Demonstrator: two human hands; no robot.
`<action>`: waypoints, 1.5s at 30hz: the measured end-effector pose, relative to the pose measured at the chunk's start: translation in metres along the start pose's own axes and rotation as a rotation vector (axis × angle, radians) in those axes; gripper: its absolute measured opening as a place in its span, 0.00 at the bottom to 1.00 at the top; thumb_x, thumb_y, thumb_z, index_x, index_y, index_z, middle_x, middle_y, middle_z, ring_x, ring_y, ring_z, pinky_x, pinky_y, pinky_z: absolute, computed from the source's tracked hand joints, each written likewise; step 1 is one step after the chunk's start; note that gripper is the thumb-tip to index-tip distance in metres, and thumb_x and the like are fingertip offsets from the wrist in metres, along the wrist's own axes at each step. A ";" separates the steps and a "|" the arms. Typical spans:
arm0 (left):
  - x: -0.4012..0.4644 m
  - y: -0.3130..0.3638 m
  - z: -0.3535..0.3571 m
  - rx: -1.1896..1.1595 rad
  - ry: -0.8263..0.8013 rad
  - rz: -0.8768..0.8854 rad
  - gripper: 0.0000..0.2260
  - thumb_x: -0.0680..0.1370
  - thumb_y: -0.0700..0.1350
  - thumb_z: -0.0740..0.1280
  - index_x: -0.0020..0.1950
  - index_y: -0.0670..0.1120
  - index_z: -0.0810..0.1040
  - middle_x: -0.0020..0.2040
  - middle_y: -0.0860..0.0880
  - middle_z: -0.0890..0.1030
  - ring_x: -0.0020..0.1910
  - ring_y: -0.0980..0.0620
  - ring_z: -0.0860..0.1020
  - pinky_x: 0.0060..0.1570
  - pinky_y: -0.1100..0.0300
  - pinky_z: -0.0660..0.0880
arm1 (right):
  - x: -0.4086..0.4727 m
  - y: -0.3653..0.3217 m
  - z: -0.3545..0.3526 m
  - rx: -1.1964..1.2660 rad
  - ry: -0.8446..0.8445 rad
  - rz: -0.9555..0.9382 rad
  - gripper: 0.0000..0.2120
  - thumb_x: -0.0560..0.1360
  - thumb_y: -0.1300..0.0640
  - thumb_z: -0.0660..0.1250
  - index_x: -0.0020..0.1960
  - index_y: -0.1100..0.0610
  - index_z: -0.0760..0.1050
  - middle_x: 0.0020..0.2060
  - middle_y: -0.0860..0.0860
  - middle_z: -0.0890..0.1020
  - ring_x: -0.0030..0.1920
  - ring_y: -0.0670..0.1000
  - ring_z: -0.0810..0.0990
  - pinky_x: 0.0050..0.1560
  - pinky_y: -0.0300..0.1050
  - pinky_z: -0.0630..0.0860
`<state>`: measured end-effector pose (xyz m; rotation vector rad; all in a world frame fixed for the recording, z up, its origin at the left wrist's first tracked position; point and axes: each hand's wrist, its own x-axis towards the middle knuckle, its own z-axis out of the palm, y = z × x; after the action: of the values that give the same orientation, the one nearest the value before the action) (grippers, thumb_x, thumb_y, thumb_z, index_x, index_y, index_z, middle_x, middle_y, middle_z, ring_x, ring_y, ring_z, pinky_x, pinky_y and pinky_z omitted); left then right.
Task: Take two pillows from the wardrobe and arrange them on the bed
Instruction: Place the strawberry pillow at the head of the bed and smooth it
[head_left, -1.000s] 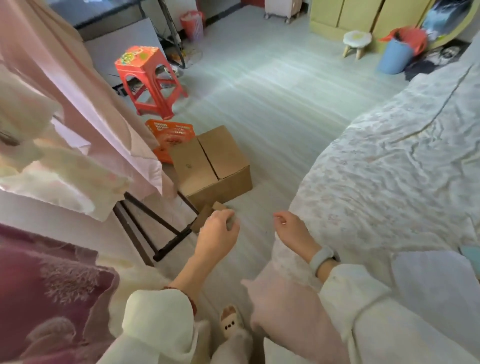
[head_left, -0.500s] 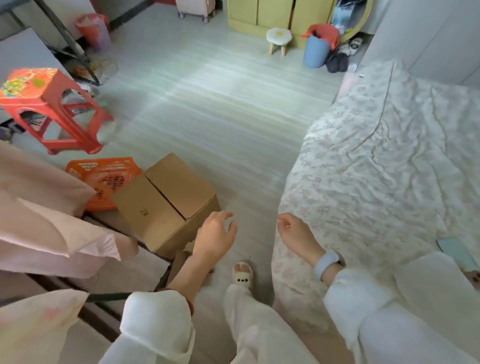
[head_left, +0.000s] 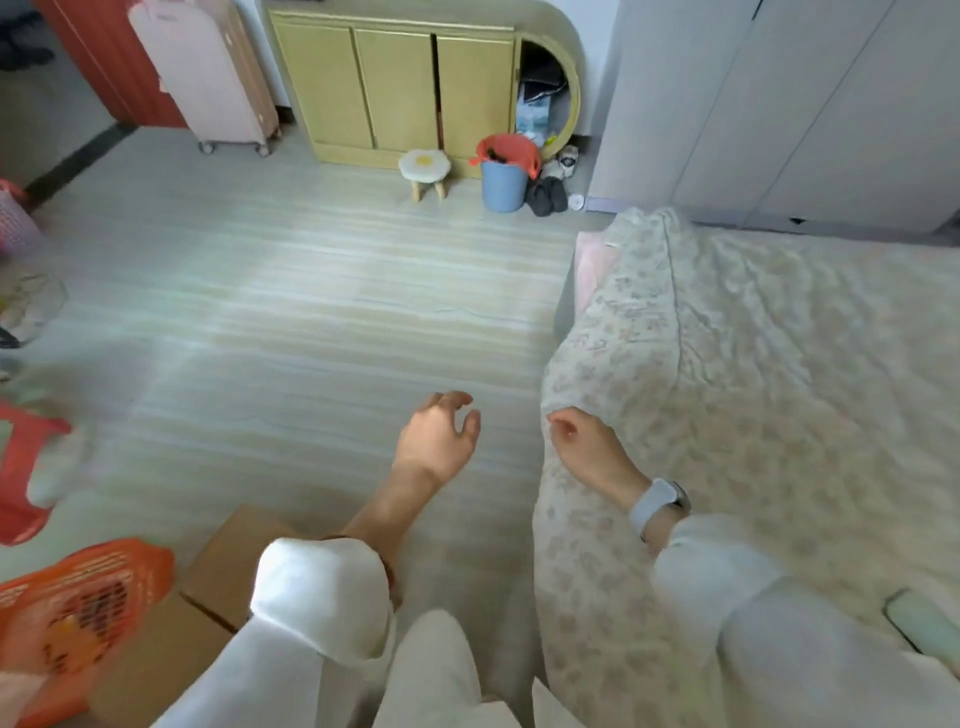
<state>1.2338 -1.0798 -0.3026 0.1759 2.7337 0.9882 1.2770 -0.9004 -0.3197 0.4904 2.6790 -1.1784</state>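
Observation:
The bed (head_left: 753, 374) fills the right side, covered with a pale flowered sheet, with no pillow on the part in view. Tall grey wardrobe doors (head_left: 779, 104) stand behind the bed at the top right and look closed. No pillow is in view. My left hand (head_left: 439, 441) hangs over the floor beside the bed's corner, fingers loosely apart and holding nothing. My right hand (head_left: 584, 449), with a pale watch on its wrist, hovers over the bed's near edge, fingers loosely curled around nothing.
A cardboard box (head_left: 208, 597) and an orange basket (head_left: 78, 613) sit at the lower left, a red stool (head_left: 26, 467) beyond them. Far back stand a yellow cabinet (head_left: 395, 88), a small stool (head_left: 423, 171), a blue bin (head_left: 501, 176) and a pink suitcase (head_left: 208, 78). A pale green phone-like item (head_left: 924, 623) lies on the bed.
My view has swung up and to the right, away from the hanging clothes and towards the far cabinet and wardrobe doors. Both hands stay empty in front of me.

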 end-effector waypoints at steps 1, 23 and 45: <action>0.023 0.001 -0.002 -0.003 -0.015 0.016 0.14 0.78 0.46 0.61 0.62 0.44 0.73 0.62 0.42 0.76 0.59 0.43 0.75 0.58 0.52 0.72 | 0.018 -0.002 -0.002 0.011 0.010 0.016 0.11 0.77 0.58 0.57 0.56 0.57 0.75 0.56 0.56 0.80 0.54 0.56 0.76 0.51 0.43 0.69; 0.626 0.124 -0.010 0.053 -0.283 0.369 0.12 0.77 0.49 0.61 0.59 0.48 0.75 0.58 0.47 0.78 0.55 0.49 0.76 0.57 0.53 0.72 | 0.506 -0.068 -0.146 0.183 0.395 0.418 0.12 0.77 0.59 0.57 0.58 0.57 0.74 0.57 0.58 0.79 0.58 0.57 0.75 0.56 0.44 0.69; 1.173 0.500 0.126 0.148 -0.419 0.725 0.13 0.78 0.48 0.59 0.61 0.48 0.73 0.61 0.46 0.75 0.58 0.46 0.75 0.59 0.52 0.71 | 1.024 0.034 -0.493 0.329 0.716 0.546 0.12 0.76 0.62 0.58 0.57 0.63 0.74 0.56 0.62 0.79 0.57 0.60 0.76 0.58 0.50 0.70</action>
<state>0.1491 -0.3975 -0.2779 1.3047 2.3551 0.7619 0.3238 -0.2812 -0.3049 1.8605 2.5232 -1.4452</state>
